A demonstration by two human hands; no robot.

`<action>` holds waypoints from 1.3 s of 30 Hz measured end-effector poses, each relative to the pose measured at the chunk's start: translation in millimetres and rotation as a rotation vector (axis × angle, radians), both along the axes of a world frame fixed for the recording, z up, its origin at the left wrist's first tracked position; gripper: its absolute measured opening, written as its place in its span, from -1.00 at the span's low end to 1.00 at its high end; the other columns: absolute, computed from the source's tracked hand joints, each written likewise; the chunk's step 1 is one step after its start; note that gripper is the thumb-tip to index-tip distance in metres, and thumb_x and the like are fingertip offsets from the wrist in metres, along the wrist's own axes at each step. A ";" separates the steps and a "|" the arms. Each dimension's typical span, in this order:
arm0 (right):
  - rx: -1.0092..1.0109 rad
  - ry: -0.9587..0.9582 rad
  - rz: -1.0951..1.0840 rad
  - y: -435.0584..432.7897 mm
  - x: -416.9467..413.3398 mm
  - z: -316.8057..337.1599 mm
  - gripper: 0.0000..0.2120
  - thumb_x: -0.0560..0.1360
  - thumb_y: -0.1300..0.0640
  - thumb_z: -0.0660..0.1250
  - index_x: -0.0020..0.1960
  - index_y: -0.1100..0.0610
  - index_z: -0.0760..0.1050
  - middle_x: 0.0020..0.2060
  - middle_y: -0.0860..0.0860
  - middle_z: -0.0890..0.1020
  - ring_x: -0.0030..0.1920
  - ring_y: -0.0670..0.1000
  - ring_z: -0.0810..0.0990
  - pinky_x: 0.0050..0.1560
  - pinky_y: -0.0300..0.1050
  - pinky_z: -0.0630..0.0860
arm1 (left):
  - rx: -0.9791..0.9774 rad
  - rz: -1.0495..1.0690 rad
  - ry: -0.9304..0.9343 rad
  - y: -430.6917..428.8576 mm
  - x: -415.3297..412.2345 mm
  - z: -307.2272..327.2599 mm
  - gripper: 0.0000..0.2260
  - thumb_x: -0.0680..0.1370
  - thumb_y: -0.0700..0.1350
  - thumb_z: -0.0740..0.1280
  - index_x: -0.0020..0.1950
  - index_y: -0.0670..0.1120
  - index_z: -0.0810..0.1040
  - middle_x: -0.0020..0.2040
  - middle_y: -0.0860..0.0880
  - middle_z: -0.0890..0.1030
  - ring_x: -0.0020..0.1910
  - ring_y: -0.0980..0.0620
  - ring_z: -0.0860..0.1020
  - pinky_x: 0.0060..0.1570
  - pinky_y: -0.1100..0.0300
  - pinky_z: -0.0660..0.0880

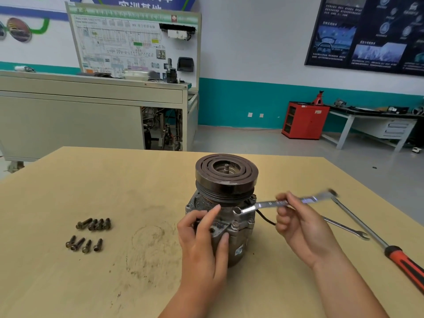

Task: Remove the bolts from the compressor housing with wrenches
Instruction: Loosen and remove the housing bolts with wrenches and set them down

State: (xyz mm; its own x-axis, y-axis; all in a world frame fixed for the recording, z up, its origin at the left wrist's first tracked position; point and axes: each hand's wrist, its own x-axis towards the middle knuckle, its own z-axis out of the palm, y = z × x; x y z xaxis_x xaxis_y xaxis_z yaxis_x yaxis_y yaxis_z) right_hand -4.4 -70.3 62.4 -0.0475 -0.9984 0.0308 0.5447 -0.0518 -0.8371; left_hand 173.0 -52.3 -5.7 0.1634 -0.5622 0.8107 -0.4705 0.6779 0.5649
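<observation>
Compressor housing (238,226), likely heavy, rigid: left hand (202,239) clasps its mid-body; right hand (298,228) pinches the wrench (270,204), seemingly seated.

Upright compressor (226,180), wrench (268,204), eight loose bolts (93,224)

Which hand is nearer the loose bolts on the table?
Left. The left hand grips the compressor, right of the bolts; the right hand holds the wrench beyond the compressor, farther right.

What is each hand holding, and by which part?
Right hand pinches the silver wrench mid-shaft; left hand grips the grey metal compressor housing by its side.
</observation>
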 end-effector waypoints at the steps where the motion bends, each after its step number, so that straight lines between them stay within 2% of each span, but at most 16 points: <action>1: -0.031 -0.020 -0.065 13.1 -0.8 -7.4 -0.81 0.37 0.09 0.25 -0.29 0.11 0.61 -0.50 0.01 0.50 -0.54 -0.12 0.45 -0.53 -0.36 0.38 | 0.009 -0.001 0.004 0.3 -0.1 -0.3 -0.60 0.49 -0.05 0.20 0.33 0.18 0.31 0.13 0.22 0.19 0.23 0.20 0.28 0.14 -0.06 0.44; 3: -0.093 -0.015 -0.165 42.4 4.4 -16.5 -0.77 0.34 0.16 0.22 -0.37 0.05 0.62 -0.48 0.06 0.59 -0.50 -0.06 0.57 -0.50 -0.38 0.45 | 0.028 -0.006 -0.001 1.3 -1.0 -0.9 -0.65 0.50 -0.04 0.20 0.29 0.13 0.36 0.15 0.19 0.20 0.24 0.18 0.28 0.15 -0.08 0.44; 7: -0.250 0.124 -0.400 80.9 31.1 -22.3 -0.75 0.32 0.23 0.19 -0.37 -0.01 0.58 -0.45 0.14 0.66 -0.44 0.08 0.67 -0.49 -0.34 0.51 | 0.012 0.026 -0.037 1.1 -0.8 0.3 -0.71 0.49 -0.05 0.20 0.21 0.12 0.42 0.15 0.15 0.21 0.20 0.10 0.30 0.17 0.08 0.38; 11: -0.350 0.265 -0.513 88.4 48.3 -29.0 -0.94 0.38 0.25 0.37 -0.22 0.14 0.50 -0.35 0.15 0.69 -0.32 0.16 0.70 -0.38 -0.26 0.58 | 0.014 0.012 -0.019 2.1 -1.5 2.2 -0.72 0.50 -0.06 0.20 0.19 0.14 0.45 0.15 0.05 0.26 0.19 0.03 0.31 0.08 -0.18 0.49; 12: -0.358 0.287 -0.503 88.6 49.5 -30.9 -0.97 0.37 0.22 0.31 -0.21 0.12 0.51 -0.33 0.14 0.70 -0.31 0.15 0.70 -0.36 -0.25 0.59 | 0.015 0.011 -0.015 2.2 -1.6 2.3 -0.72 0.50 -0.07 0.20 0.19 0.14 0.45 0.19 0.04 0.25 0.19 0.03 0.31 0.04 -0.22 0.51; 14: -0.388 0.397 -0.484 88.5 50.0 -33.3 -0.87 0.38 0.14 0.25 -0.17 0.01 0.56 -0.29 0.09 0.71 -0.26 0.10 0.71 -0.30 -0.22 0.61 | 0.018 0.013 -0.015 1.9 -2.1 2.0 -0.72 0.50 -0.07 0.19 0.20 0.13 0.44 0.19 0.05 0.25 0.19 0.00 0.31 0.07 -0.20 0.49; 17: -0.452 0.566 -0.440 89.2 47.6 -29.7 -0.90 0.42 -0.06 0.34 -0.08 -0.10 0.55 -0.24 -0.02 0.72 -0.20 0.03 0.72 -0.24 -0.21 0.61 | -0.003 0.046 -0.046 1.7 -3.4 1.9 -0.72 0.50 -0.07 0.19 0.18 0.15 0.45 0.12 0.06 0.24 0.17 0.03 0.31 0.20 0.03 0.35; 20: -0.503 0.755 -0.399 87.4 37.8 -23.7 -0.67 0.42 -0.35 0.25 -0.04 -0.14 0.51 -0.20 -0.12 0.72 -0.16 -0.05 0.71 -0.18 -0.15 0.62 | -0.001 0.071 -0.053 2.4 -4.0 2.3 -0.74 0.50 -0.06 0.19 0.15 0.17 0.47 0.13 0.09 0.24 0.15 0.03 0.32 0.20 0.14 0.30; 23: -0.551 0.931 -0.353 88.6 29.2 -17.0 -0.66 0.44 -0.40 0.17 0.01 -0.20 0.48 -0.16 -0.23 0.70 -0.13 -0.14 0.69 -0.17 -0.16 0.60 | -0.006 0.088 -0.070 2.6 -2.5 2.4 -0.72 0.49 -0.06 0.19 0.17 0.17 0.47 0.13 0.07 0.24 0.15 0.06 0.31 0.18 0.09 0.31; 26: -0.581 1.005 -0.286 90.6 26.0 -13.4 -0.67 0.45 -0.40 0.16 0.02 -0.22 0.46 -0.13 -0.28 0.68 -0.11 -0.20 0.67 -0.15 -0.30 0.58 | -0.020 0.082 -0.078 1.8 -1.5 4.0 -0.72 0.49 -0.07 0.20 0.16 0.17 0.49 0.13 0.02 0.26 0.16 0.07 0.33 0.15 -0.03 0.38; 28: -0.559 0.931 -0.253 89.1 25.8 -11.7 -0.69 0.45 -0.36 0.21 0.00 -0.18 0.49 -0.14 -0.20 0.70 -0.13 -0.14 0.69 -0.18 -0.31 0.58 | -0.028 0.081 -0.072 1.0 -1.0 4.6 -0.75 0.49 -0.08 0.20 0.13 0.15 0.50 0.12 0.01 0.26 0.15 0.05 0.34 0.10 -0.11 0.41; 30: -0.450 0.679 -0.218 82.3 23.7 -11.1 -0.79 0.47 -0.17 0.29 -0.06 -0.06 0.53 -0.22 0.01 0.72 -0.25 0.02 0.71 -0.29 -0.27 0.58 | -0.037 0.081 -0.068 0.5 -1.0 4.0 -0.76 0.49 -0.09 0.20 0.11 0.15 0.51 0.13 0.01 0.26 0.14 0.05 0.34 0.09 -0.13 0.42; 32: -0.292 0.435 -0.191 65.6 19.4 -9.6 -0.84 0.52 0.01 0.28 -0.06 0.11 0.49 -0.37 0.12 0.67 -0.43 0.05 0.65 -0.44 -0.28 0.51 | -0.044 0.069 -0.061 0.6 -1.8 3.2 -0.77 0.50 -0.10 0.20 0.09 0.15 0.51 0.13 0.01 0.26 0.15 0.05 0.34 0.13 -0.06 0.39; 34: -0.127 0.360 -0.209 36.7 14.3 -8.6 -0.85 0.55 0.09 0.22 0.00 0.17 0.46 -0.50 0.02 0.57 -0.53 -0.06 0.50 -0.52 -0.28 0.40 | -0.046 0.060 -0.064 0.6 -2.8 2.4 -0.76 0.50 -0.11 0.19 0.08 0.16 0.52 0.13 0.04 0.25 0.16 0.06 0.32 0.20 0.08 0.33; 36: -0.118 0.400 -0.151 14.2 6.4 -11.2 -0.84 0.59 0.12 0.18 0.00 0.17 0.50 -0.57 -0.09 0.42 -0.55 -0.13 0.33 -0.52 -0.31 0.28 | -0.050 0.063 -0.073 0.2 -3.8 1.3 -0.74 0.51 -0.12 0.18 0.07 0.18 0.53 0.13 0.08 0.23 0.17 0.06 0.30 0.23 0.22 0.26; 39: -0.037 0.312 -0.007 -17.5 12.0 -2.5 -0.81 0.60 0.16 0.14 -0.05 0.17 0.51 -0.60 -0.11 0.29 -0.60 -0.16 0.20 -0.58 -0.33 0.14 | -0.064 0.066 -0.086 -0.4 -3.6 0.0 -0.70 0.52 -0.14 0.17 0.12 0.19 0.53 0.14 0.09 0.21 0.16 0.02 0.31 0.21 0.22 0.27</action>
State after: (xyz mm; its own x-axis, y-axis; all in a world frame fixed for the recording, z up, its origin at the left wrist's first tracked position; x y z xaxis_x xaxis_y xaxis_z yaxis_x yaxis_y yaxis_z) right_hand 7.5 -87.8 60.0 -0.0372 -0.9960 0.0817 0.2612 -0.0886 -0.9612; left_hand 169.4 -52.8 -5.7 0.1262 -0.4994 0.8571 -0.5603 0.6771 0.4770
